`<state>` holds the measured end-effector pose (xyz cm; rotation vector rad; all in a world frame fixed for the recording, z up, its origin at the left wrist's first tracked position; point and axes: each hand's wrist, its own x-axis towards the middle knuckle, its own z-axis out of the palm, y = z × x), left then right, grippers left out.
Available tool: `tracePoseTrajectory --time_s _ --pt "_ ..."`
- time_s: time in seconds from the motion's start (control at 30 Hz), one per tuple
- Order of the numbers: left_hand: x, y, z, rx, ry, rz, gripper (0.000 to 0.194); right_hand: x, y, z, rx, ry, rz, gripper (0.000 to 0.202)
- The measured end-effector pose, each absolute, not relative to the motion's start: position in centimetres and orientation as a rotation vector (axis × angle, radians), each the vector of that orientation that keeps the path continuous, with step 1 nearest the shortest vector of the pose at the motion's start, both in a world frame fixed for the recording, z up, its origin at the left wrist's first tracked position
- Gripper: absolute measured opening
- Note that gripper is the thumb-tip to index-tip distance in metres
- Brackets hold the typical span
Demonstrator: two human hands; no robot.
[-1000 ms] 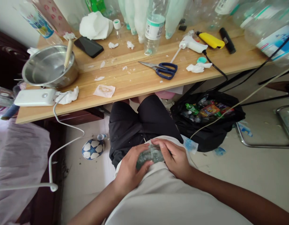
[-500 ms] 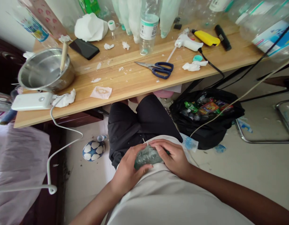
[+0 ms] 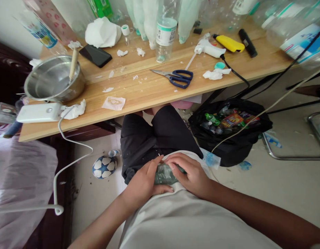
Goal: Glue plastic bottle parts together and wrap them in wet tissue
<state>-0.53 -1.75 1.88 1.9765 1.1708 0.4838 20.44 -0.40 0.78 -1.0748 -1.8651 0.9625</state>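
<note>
Close against my stomach, a clear, green-tinted plastic bottle lies sideways between my two hands. My left hand curls round its left end, fingers over the far side and thumb along the near side. The other end is gripped by my right hand, whose thumb and fingers bend over the top. Both ends of the bottle are covered by my hands, so I cannot tell whether it is whole or cut.
Across the wooden table lie scissors, a white glue gun, a yellow cutter, a phone and a steel bowl. Bottles line the back. A black bag of bottles and a ball are on the floor.
My left hand has slid slightly right along the bottle and covers more of it. My right hand keeps its grip. The view has shifted slightly.
</note>
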Motion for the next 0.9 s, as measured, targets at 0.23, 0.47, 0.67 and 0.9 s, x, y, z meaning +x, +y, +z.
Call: tracePoseTrajectory --time_s 0.23,0.47,0.67,0.9 --pt "0.7 -0.7 2.3 2.037 1.159 0.541 0.067 20.2 0.1 -0.6 -1.159 -1.690 1.098 0.019" --pt "0.6 -0.4 1.2 1.916 1.213 0.720 0.055 19.2 0.6 -1.0 -1.133 -1.525 1.095 0.020" --pt "-1.3 0.9 1.2 2.123 1.441 0.881 0.055 19.4 2.4 1.4 -1.250 -1.550 0.801 0.018" --pt "-1.7 2.1 2.1 2.462 1.478 1.122 0.062 20.4 3.8 3.8 -1.290 -1.587 1.596 0.033"
